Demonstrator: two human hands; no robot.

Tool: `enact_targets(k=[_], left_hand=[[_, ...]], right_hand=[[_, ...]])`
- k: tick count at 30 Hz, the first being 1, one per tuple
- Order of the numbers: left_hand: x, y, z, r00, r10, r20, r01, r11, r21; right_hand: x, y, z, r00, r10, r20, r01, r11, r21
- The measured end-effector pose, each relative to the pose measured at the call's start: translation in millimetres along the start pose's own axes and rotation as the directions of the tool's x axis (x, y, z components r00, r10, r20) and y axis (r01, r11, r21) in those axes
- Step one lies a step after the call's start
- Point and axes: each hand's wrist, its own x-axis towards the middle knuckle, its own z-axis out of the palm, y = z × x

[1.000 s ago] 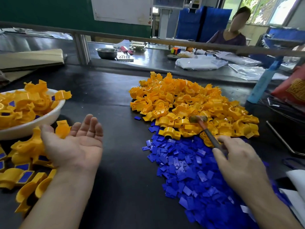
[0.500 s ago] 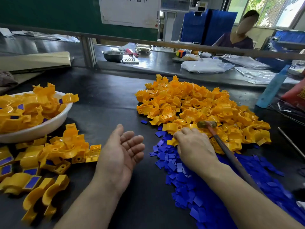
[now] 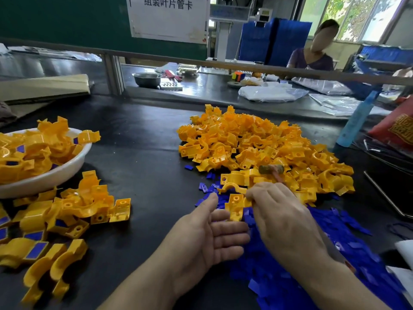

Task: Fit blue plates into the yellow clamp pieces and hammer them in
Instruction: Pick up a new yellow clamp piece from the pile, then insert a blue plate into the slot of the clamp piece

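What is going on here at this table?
A person is fitting blue plates into yellow clamps. The right hand pinches one clamp at the near edge of the loose pile; the hammer lies with its handle under that hand. The left hand is open, palm up, beside it. Finished pieces fill the white bowl and lie in front of it.

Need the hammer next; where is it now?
Head view: the hammer lies right of centre, head at the near edge of the yellow clamp pile, handle under the right hand, which pinches a clamp piece.
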Motion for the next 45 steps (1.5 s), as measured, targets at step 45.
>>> enact_targets(k=[45], left_hand=[[-7.7,-12.7,7.3,0.958,0.286,0.015,-0.273,0.894,0.354]], right_hand=[[-38.9,21.7,-8.1,0.785,0.535,0.313,-0.619,0.709,0.339]])
